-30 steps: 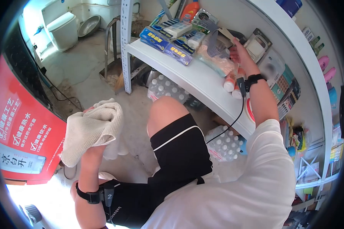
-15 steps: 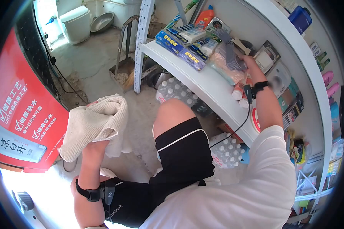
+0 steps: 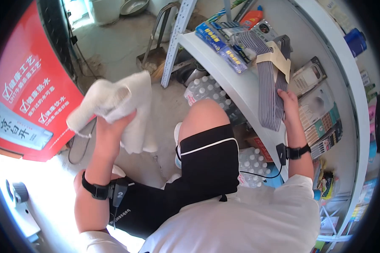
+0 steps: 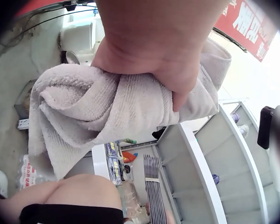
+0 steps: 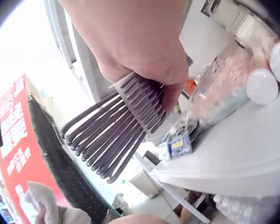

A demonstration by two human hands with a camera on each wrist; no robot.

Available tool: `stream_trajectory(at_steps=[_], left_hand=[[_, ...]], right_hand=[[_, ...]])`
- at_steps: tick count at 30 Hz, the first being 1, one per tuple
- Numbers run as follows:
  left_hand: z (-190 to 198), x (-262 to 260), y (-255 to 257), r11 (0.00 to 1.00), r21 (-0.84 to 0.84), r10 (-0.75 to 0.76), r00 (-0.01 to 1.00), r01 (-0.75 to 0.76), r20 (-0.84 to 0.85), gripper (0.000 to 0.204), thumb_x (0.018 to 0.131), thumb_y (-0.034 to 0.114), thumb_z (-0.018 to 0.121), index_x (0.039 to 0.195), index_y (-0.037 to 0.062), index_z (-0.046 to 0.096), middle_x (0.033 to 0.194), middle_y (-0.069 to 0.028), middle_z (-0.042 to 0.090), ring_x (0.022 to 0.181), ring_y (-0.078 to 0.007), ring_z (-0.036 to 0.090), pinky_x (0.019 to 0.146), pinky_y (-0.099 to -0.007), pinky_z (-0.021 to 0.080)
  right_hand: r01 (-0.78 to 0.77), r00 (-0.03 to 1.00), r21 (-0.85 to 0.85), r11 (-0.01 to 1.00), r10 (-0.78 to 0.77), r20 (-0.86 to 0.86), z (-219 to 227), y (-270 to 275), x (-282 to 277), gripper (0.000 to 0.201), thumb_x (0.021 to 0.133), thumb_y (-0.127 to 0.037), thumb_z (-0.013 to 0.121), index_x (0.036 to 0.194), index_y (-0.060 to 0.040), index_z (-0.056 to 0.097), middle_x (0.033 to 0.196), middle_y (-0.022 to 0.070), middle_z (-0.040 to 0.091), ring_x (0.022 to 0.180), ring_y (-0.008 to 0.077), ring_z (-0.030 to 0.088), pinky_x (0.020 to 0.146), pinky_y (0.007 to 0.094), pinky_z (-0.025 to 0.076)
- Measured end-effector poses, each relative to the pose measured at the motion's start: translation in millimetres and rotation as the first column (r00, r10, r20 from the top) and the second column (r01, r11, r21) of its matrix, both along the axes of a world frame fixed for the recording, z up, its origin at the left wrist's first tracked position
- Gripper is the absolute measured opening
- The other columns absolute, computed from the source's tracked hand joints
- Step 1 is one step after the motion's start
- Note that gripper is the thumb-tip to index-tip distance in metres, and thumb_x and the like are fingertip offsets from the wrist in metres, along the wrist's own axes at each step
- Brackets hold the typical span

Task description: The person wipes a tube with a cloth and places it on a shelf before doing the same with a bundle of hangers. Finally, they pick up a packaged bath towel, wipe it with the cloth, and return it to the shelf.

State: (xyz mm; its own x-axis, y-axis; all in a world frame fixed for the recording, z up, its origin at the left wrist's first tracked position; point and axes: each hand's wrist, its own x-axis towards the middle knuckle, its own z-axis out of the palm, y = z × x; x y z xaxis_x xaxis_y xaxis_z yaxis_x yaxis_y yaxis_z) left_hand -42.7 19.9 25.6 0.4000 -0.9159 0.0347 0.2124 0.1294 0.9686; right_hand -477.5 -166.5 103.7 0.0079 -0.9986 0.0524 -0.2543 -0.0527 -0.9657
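Note:
My left hand (image 3: 114, 128) grips a bunched cream cloth (image 3: 133, 90) in front of the body; in the left wrist view the thumb presses into the folds of the cloth (image 4: 102, 107). My right hand (image 3: 289, 107) holds a stack of grey hangers (image 3: 269, 92) with a beige paper band (image 3: 278, 61) round it, above the shelf edge. In the right wrist view, the fingers of the right hand (image 5: 144, 56) curl round the hangers (image 5: 107, 135), whose rounded ends fan out to the left.
The white shelf (image 3: 223, 59) carries boxes (image 3: 217, 40), an orange bottle (image 3: 252, 17) and carded goods. Packs of bottled water (image 3: 253, 164) stand beneath it. A red printed panel (image 3: 33, 92) is on the left, and a cable hangs from the right wrist.
The grey hangers have come up off the shelf with my right hand, toward the body. My left hand has turned, and the cloth hangs lower on its right side. The head view has shifted.

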Motion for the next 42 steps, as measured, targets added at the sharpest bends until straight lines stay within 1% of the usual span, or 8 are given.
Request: stream_trajectory(at_steps=[4, 8, 11, 19, 23, 30, 39, 42], left_hand=[[3, 2, -2, 0.998, -0.039, -0.049, 0.941, 0.038, -0.336, 0.061, 0.081, 0.025, 0.067, 0.129, -0.0004, 0.040, 0.121, -0.0118, 0.052, 0.111, -0.0224, 0.052, 0.096, -0.0341, 0.040], [12, 7, -1, 0.998, -0.036, -0.059, 0.877, 0.047, -0.477, 0.054, 0.088, 0.033, 0.059, 0.127, 0.0014, 0.042, 0.119, -0.0123, 0.054, 0.110, -0.0231, 0.053, 0.094, -0.0364, 0.043], [18, 25, 2, 0.994, -0.106, -0.044, 0.835, -0.016, -0.548, 0.049, 0.092, 0.034, 0.052, 0.127, 0.0015, 0.043, 0.118, -0.0127, 0.055, 0.108, -0.0239, 0.055, 0.094, -0.0372, 0.044], [-4, 101, 31, 0.779, -0.627, -0.430, 0.723, -0.005, -0.541, 0.052, 0.095, 0.044, 0.036, 0.130, 0.0063, 0.045, 0.124, -0.0117, 0.053, 0.111, -0.0271, 0.053, 0.097, -0.0411, 0.042], [-12, 112, 40, 0.820, -0.555, -0.279, 0.752, -0.137, -0.597, 0.054, 0.094, 0.048, 0.036, 0.130, 0.0077, 0.045, 0.126, -0.0110, 0.052, 0.113, -0.0275, 0.051, 0.098, -0.0420, 0.041], [-19, 115, 52, 0.895, -0.340, 0.028, 0.795, -0.290, -0.606, 0.053, 0.094, 0.045, 0.036, 0.129, 0.0075, 0.045, 0.124, -0.0100, 0.053, 0.111, -0.0249, 0.053, 0.095, -0.0385, 0.043], [-11, 111, 34, 0.849, -0.518, -0.182, 0.860, -0.108, -0.477, 0.051, 0.095, 0.045, 0.034, 0.127, 0.0066, 0.046, 0.118, -0.0098, 0.057, 0.107, -0.0242, 0.056, 0.093, -0.0403, 0.047], [-6, 105, 36, 0.860, -0.468, -0.093, 0.841, -0.202, -0.534, 0.051, 0.095, 0.047, 0.034, 0.126, 0.0072, 0.046, 0.117, -0.0095, 0.057, 0.107, -0.0240, 0.056, 0.093, -0.0402, 0.047]], right_hand=[[-0.159, 0.987, 0.068, 0.985, 0.159, 0.008, -3, 33, 46, 0.027, 0.090, -0.009, 0.049, 0.115, 0.0009, 0.056, 0.083, 0.0037, 0.064, 0.067, 0.0088, 0.060, 0.062, 0.0216, 0.048], [-0.369, 0.929, 0.145, 0.918, 0.364, 0.066, 3, 57, 98, 0.030, 0.091, -0.010, 0.049, 0.118, 0.0010, 0.054, 0.085, 0.0041, 0.063, 0.067, 0.0091, 0.060, 0.061, 0.0220, 0.048], [-0.502, 0.865, 0.130, 0.855, 0.493, 0.099, 4, 67, 147, 0.031, 0.092, -0.011, 0.048, 0.120, 0.0019, 0.051, 0.086, 0.0060, 0.063, 0.070, 0.0104, 0.060, 0.063, 0.0238, 0.049], [-0.761, 0.645, -0.010, 0.648, 0.758, 0.095, -20, 53, 262, 0.030, 0.094, -0.011, 0.047, 0.121, 0.0021, 0.049, 0.090, 0.0095, 0.063, 0.072, 0.0119, 0.060, 0.066, 0.0251, 0.051], [-0.837, 0.543, -0.038, 0.547, 0.836, 0.075, -41, 42, 306, 0.029, 0.094, -0.010, 0.046, 0.120, 0.0017, 0.049, 0.090, 0.0090, 0.063, 0.070, 0.0113, 0.059, 0.064, 0.0245, 0.050], [-0.880, 0.473, 0.069, 0.469, 0.859, 0.194, -89, 34, 320, 0.026, 0.091, -0.007, 0.053, 0.115, 0.0016, 0.053, 0.095, 0.0067, 0.063, 0.079, 0.0097, 0.059, 0.072, 0.0239, 0.048], [-0.908, 0.411, 0.307, 0.286, 0.757, 0.508, -103, 51, 336, 0.032, 0.084, -0.007, 0.062, 0.114, 0.0022, 0.053, 0.099, 0.0072, 0.064, 0.084, 0.0111, 0.063, 0.076, 0.0250, 0.051], [-0.918, 0.382, 0.327, 0.223, 0.716, 0.584, -91, 50, 339, 0.031, 0.086, -0.011, 0.062, 0.113, 0.0010, 0.054, 0.099, 0.0076, 0.064, 0.083, 0.0117, 0.064, 0.074, 0.0255, 0.053]])
